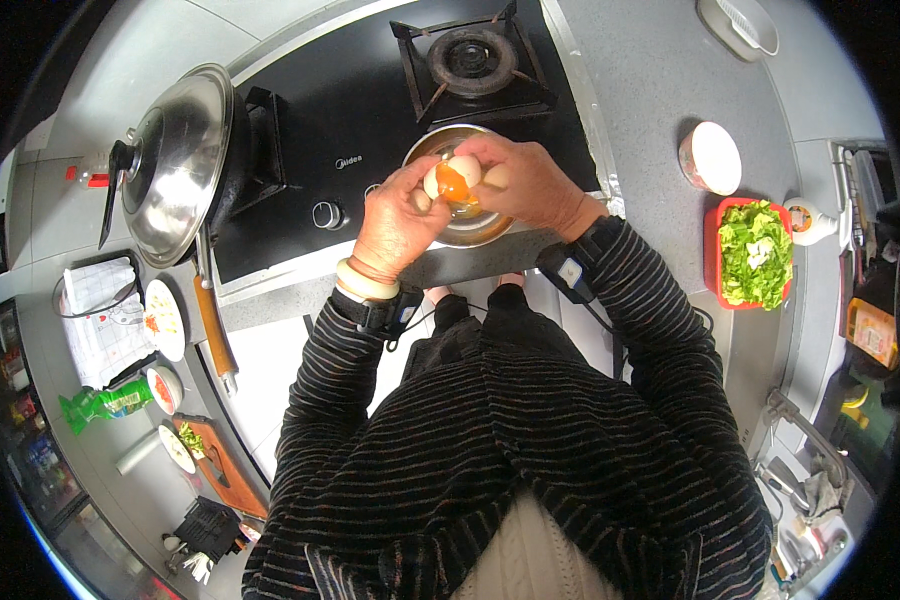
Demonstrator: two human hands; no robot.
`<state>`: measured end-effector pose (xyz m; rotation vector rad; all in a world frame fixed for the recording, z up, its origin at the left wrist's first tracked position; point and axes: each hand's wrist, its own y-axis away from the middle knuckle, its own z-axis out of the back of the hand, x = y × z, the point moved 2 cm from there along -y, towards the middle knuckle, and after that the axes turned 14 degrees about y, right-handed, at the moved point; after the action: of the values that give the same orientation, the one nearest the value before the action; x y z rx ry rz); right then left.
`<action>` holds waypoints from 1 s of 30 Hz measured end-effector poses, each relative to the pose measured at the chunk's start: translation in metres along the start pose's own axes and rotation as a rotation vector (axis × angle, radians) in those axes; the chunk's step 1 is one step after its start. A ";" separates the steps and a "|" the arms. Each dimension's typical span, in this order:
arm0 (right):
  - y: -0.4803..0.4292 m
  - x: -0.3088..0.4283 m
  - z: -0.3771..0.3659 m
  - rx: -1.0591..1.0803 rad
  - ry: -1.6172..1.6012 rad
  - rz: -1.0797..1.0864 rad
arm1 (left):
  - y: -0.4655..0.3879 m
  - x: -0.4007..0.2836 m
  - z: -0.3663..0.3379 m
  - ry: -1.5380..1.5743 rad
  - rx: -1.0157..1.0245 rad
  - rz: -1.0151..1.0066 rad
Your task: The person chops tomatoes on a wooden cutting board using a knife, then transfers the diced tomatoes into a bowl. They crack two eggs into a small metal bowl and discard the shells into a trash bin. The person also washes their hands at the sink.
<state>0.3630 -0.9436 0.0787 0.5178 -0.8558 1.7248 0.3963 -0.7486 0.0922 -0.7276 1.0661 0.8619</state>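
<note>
A cracked egg is parted between my hands, its orange yolk [454, 182] hanging between the shell pieces with some clear white below. My left hand [396, 221] grips the left part of the eggshell [430, 182]. The right part of the shell [466, 166] is held in the fingers of my right hand [536, 184]. A pale rounded thing [496, 177] also shows at my right fingers; I cannot tell whether it is more shell. Directly beneath both hands is a round metal bowl [461, 238] at the stove's front edge, its inside largely hidden by the hands.
Behind the bowl sits a bare gas burner [471, 61] on the black hob [307, 97]. A lidded wok [176, 165] stands left, its wooden handle [214, 322] jutting forward. On the right are a small bowl [711, 159] and a red basket [712, 255] of lettuce. A cutting board [229, 472] lies lower left.
</note>
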 end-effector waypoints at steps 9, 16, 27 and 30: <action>-0.004 0.003 0.011 0.013 0.053 0.098 | 0.002 -0.008 0.009 -0.179 0.054 -0.200; -0.004 0.010 0.016 0.054 0.069 0.041 | 0.003 0.014 0.003 0.189 -0.017 0.018; -0.005 0.021 0.005 -0.050 0.136 0.088 | 0.006 0.006 -0.007 0.841 0.078 0.362; -0.004 0.024 0.002 -0.024 0.121 0.109 | 0.008 0.000 -0.007 0.956 0.118 0.449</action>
<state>0.3595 -0.9297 0.0983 0.3520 -0.8297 1.8230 0.3865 -0.7506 0.0889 -0.8296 2.1754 0.8141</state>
